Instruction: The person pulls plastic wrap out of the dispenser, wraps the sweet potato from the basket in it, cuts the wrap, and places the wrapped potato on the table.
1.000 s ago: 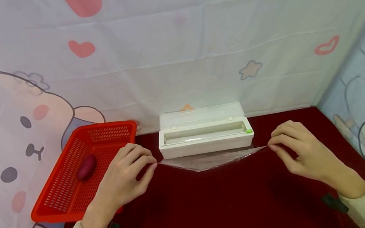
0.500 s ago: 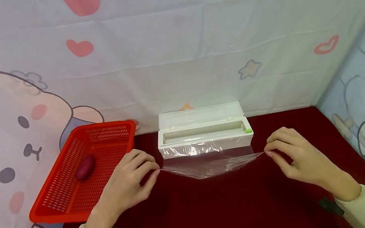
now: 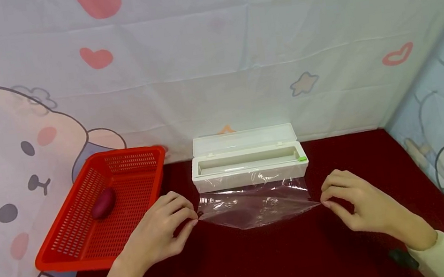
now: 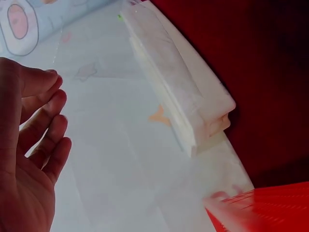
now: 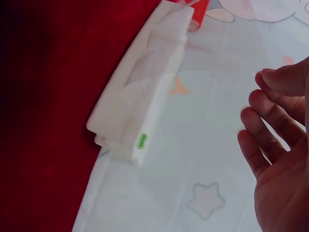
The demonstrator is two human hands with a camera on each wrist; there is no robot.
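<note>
A sheet of clear plastic wrap (image 3: pixel 257 207) stretches from the front of a white wrap dispenser box (image 3: pixel 251 178) over the dark red cloth. My left hand (image 3: pixel 164 227) pinches its left front corner between thumb and forefinger. The right front corner is pinched the same way by my right hand (image 3: pixel 356 202). Between the hands the free edge sags toward me. The box's lid (image 3: pixel 244 140) stands raised at the back, and a green slider (image 3: pixel 302 159) sits at the right end of its front rim. Both wrist views show thumb and forefinger tips together, the film barely visible.
To the left stands a red perforated basket (image 3: pixel 77 264) with a purple oval object (image 3: pixel 104 203) lying in it, close to my left forearm. A printed cloth backdrop (image 3: pixel 211 64) rises right behind the box. The table is covered with dark red cloth (image 3: pixel 265 265).
Both hands have moved toward me and slightly inward, drawing more plastic wrap out from the box. The film now spreads farther over the red cloth. Box and basket stay in place.
</note>
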